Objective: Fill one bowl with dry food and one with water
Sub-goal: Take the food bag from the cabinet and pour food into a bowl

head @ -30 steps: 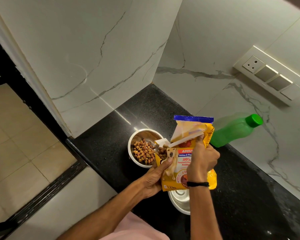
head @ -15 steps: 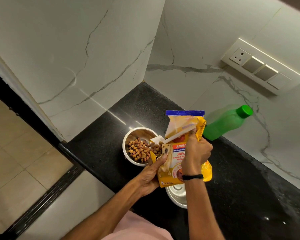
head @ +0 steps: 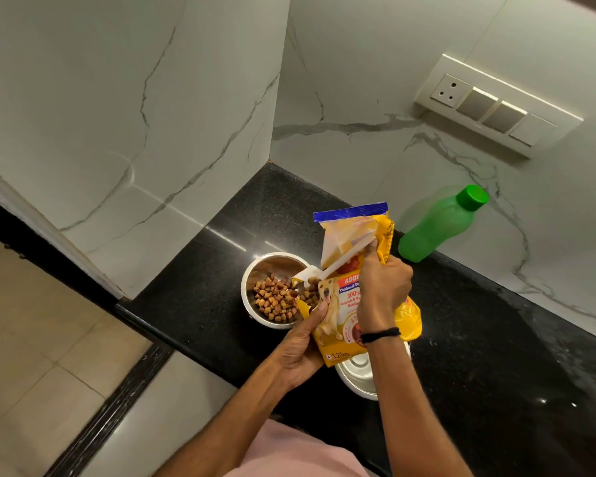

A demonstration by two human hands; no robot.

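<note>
Both hands, left hand (head: 298,346) and right hand (head: 382,290), still grip the tilted food bag (head: 344,304); more kibble fills the bowl (head: 255,270)

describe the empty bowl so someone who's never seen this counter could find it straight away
Start at the black counter in the marble corner and find the yellow food bag held in both hands. The empty bowl sits just under the bag, at the counter's near edge. Unlike the other steel bowl, it holds no brown pellets.
</note>
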